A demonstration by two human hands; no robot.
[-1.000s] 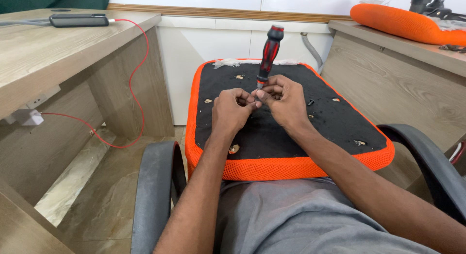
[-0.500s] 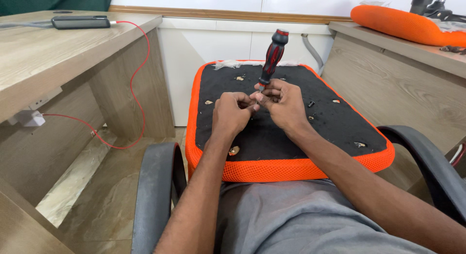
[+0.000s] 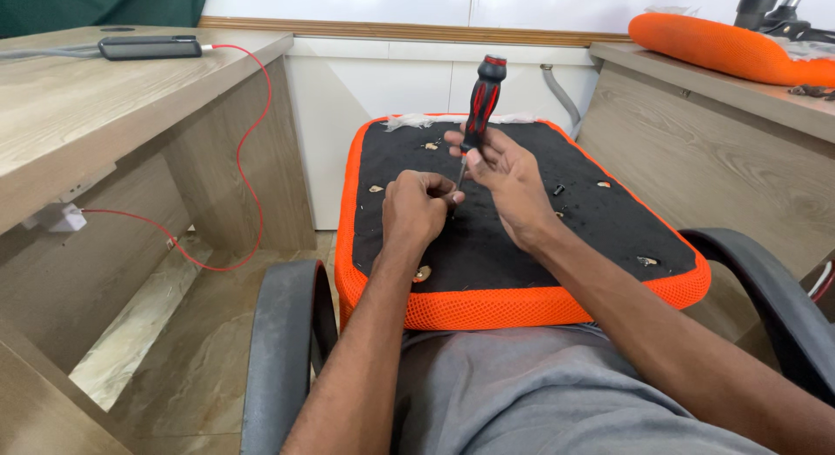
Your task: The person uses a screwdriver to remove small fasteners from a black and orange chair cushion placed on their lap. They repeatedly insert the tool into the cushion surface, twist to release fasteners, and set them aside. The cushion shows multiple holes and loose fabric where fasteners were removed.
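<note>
i take the orange-rimmed seat base (image 3: 522,307), lying black underside up across the lap, as my landmark. left of it stands a wooden worktop (image 3: 104,98) carrying a dark flat device (image 3: 148,46) with a red cable (image 3: 252,159) hanging down its side.

over the middle of the base, the left hand (image 3: 416,213) is curled closed, fingers pinched on something too small for me to identify. the tip of the screwdriver (image 3: 480,107) comes down just beside those fingers, on their right.

the right hand (image 3: 504,172) grips the screwdriver low on its red and black handle, fingers wrapped shut. the tool's long axis runs nearly upright, handle tilted slightly away toward the far edge of the base. the right hand is the nearer one to the tool; the left meets only its tip.

compared with half a second ago, the handle stands straighter and the right hand sits a little higher above the base. the left hand has hardly shifted.
</note>
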